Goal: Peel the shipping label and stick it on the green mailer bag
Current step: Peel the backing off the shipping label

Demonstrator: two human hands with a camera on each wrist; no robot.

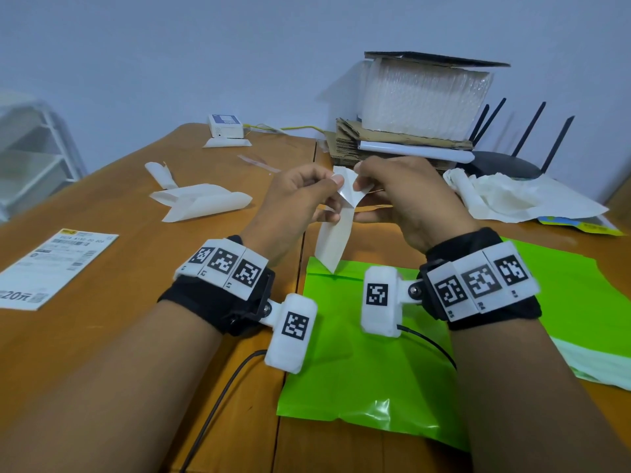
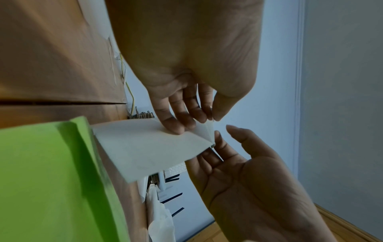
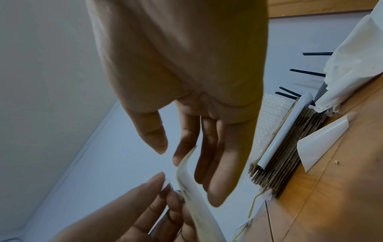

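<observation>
White paper, the shipping label [image 1: 336,230], hangs in the air above the green mailer bag [image 1: 362,363] on the wooden table [image 1: 102,336]. Left hand [image 1: 295,203] pinches its top corner. Right hand [image 1: 406,196] pinches the other flap.

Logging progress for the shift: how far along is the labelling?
Done: green mailer bag lies flat on the table. In hand: left hand and right hand pinch the shipping label, splitting its top corner. Left: finish peeling, stick it on.
</observation>
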